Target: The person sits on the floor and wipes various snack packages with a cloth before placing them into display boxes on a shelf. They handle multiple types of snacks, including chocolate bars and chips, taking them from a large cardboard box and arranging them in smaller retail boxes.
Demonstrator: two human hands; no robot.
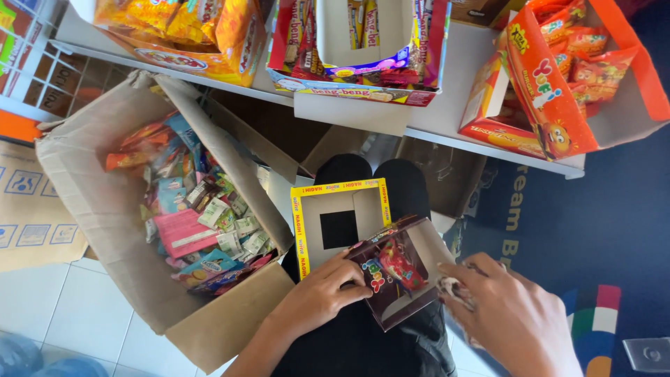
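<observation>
While my left hand (pixel 317 297) clamps its fingers on the dark carton (pixel 401 269) at lower centre, my right hand (pixel 513 318), fingers curled together, grips crumpled wrappers (pixel 452 287).

white tiled floor (pixel 77 307), white shelf (pixel 460 77), blue mat (pixel 614 230)

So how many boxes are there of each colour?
Brown cardboard box full of snack packets: 1
Yellow-edged empty box on the lap: 1
Dark maroon box, held by the left hand, right hand beside it: 1
Orange boxes on the shelf and: 2
Red box: 1
Total: 6
</observation>
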